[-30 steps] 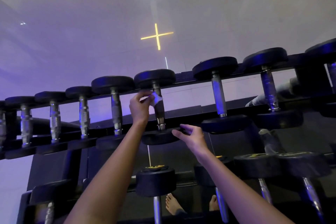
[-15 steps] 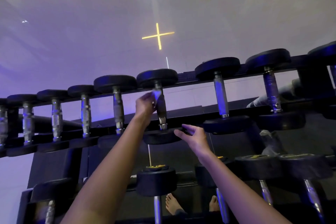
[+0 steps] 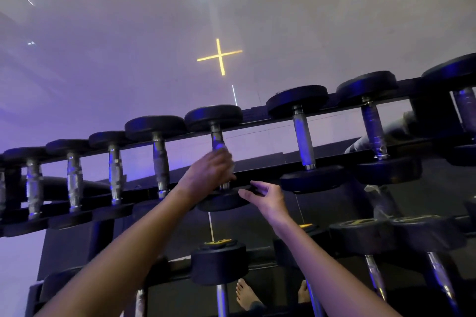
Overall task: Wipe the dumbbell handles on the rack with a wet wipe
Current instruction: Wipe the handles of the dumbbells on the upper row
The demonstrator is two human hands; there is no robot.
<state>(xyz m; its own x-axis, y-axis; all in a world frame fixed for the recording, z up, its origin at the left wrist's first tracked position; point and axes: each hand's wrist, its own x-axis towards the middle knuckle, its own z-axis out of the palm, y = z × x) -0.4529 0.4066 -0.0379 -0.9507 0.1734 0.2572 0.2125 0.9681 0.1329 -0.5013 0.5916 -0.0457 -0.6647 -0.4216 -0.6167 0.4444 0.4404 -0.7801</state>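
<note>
A row of black-headed dumbbells with steel handles lies across the top tier of the rack (image 3: 260,171). My left hand (image 3: 208,171) is wrapped round the lower part of the middle dumbbell's handle (image 3: 217,140) and is blurred by motion. The wet wipe is hidden inside its fingers. My right hand (image 3: 269,197) is relaxed, with its fingertips against the near head (image 3: 221,202) of that same dumbbell.
More dumbbells lie to the left (image 3: 161,157) and to the right (image 3: 304,136) on the same tier. Larger ones (image 3: 217,262) fill the lower tier below my arms. My bare feet (image 3: 244,293) stand on the dark floor under the rack.
My left hand has slid down the handle from just under the far head towards the near head. My right hand has stayed at the near head.
</note>
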